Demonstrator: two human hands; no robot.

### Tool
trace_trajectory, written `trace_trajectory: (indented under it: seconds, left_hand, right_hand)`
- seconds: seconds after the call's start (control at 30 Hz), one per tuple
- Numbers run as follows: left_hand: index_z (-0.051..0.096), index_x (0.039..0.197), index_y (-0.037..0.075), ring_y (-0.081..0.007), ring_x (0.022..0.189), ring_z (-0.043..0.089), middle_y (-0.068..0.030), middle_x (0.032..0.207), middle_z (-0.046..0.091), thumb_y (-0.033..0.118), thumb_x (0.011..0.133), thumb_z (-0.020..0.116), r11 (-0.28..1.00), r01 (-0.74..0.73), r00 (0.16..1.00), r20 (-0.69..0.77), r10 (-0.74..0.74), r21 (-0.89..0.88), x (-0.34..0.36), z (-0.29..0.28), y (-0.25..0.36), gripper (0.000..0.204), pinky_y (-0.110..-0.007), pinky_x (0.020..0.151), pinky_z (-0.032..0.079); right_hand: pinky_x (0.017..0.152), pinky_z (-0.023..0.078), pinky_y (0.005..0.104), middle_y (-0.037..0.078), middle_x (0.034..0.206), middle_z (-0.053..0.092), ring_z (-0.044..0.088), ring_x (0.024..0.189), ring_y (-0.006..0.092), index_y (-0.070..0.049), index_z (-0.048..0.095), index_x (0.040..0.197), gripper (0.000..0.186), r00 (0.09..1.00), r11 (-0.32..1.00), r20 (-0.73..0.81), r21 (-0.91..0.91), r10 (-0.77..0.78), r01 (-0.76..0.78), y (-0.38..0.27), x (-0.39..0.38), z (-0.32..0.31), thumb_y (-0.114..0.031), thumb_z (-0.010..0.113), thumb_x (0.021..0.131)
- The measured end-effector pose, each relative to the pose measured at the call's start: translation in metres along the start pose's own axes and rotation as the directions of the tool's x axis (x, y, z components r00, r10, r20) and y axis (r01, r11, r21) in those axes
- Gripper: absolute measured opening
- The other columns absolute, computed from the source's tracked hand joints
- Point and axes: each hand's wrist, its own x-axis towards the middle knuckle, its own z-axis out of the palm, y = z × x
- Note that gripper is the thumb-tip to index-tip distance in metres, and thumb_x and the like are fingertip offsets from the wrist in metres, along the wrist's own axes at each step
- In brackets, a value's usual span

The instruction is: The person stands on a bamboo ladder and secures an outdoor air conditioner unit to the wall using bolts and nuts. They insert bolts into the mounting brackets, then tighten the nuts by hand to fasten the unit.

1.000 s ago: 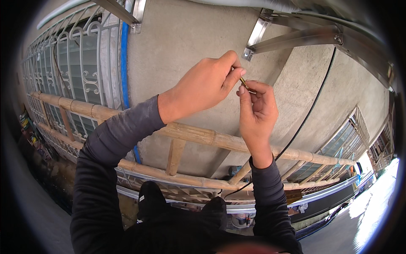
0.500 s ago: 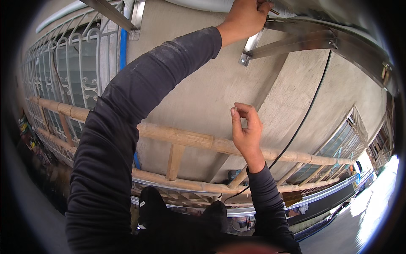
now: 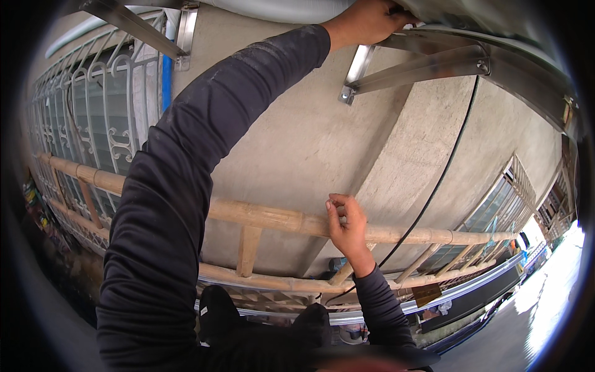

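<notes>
My left hand [image 3: 370,23] reaches up to the top of the view, at the wall end of a shiny metal bracket [image 3: 421,67]. Its fingers are bent and closed, partly in shadow, and what they grip there cannot be made out. Lower down, in front of the concrete wall [image 3: 291,149], my right hand [image 3: 348,228] is held up with thumb and forefinger pinched together. Anything between those fingertips is too small to name. Just behind the right hand runs a bamboo rail [image 3: 273,214], seen apart from the fingertips.
A black cable [image 3: 447,167] hangs from the bracket past the rail. Another metal bracket [image 3: 139,28] and a white window grille [image 3: 93,118] are on the left. Overhead is a silvery rounded duct [image 3: 279,9]. A lower bamboo rail [image 3: 291,284] crosses above my knees.
My right hand has moved down and slightly left, still pinched. My left hand has shifted slightly along the bracket's top, its fingers now more in shadow. The view has shifted slightly.
</notes>
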Motion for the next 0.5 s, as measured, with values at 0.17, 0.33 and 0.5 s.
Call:
trace_trajectory:
  seconds: [0.17,0.33,0.5]
  left_hand:
    - [0.071,0.115,-0.003,-0.0247,0.098,0.071,-0.0172,0.107,0.076,0.014,0.097,0.063,0.991,-0.054,0.998,-0.03,0.051,-0.12,0.008,0.008,-0.011,0.026,-0.037,0.089,0.053]
    - [0.07,0.12,-0.003,-0.0331,0.109,0.069,-0.0206,0.116,0.074,0.015,0.095,0.066,0.992,-0.089,0.995,-0.037,0.093,0.089,0.013,0.007,-0.015,0.031,-0.041,0.095,0.052]
    - [0.068,0.121,-0.004,-0.0336,0.112,0.068,-0.0228,0.119,0.073,0.014,0.095,0.065,0.996,-0.077,0.996,-0.029,0.078,0.035,0.009,0.006,-0.011,0.032,-0.041,0.096,0.051]
  right_hand:
    - [0.067,0.057,0.0303,0.013,0.096,0.069,0.07,0.082,0.0206,0.0,0.065,0.111,0.015,1.0,1.0,-0.009,0.004,0.03,-0.029,0.003,-0.002,0.004,-0.002,0.069,0.096]
    - [0.067,0.057,0.0307,0.014,0.097,0.069,0.071,0.082,0.0205,0.0,0.065,0.112,0.016,1.0,1.0,0.0,0.002,0.031,-0.031,0.008,-0.005,0.002,-0.002,0.068,0.097]
    - [0.065,0.057,0.0312,0.01,0.092,0.066,0.067,0.077,0.0184,0.0,0.064,0.111,0.012,0.997,0.996,-0.037,0.059,0.062,-0.059,0.009,-0.005,0.005,-0.002,0.064,0.099]
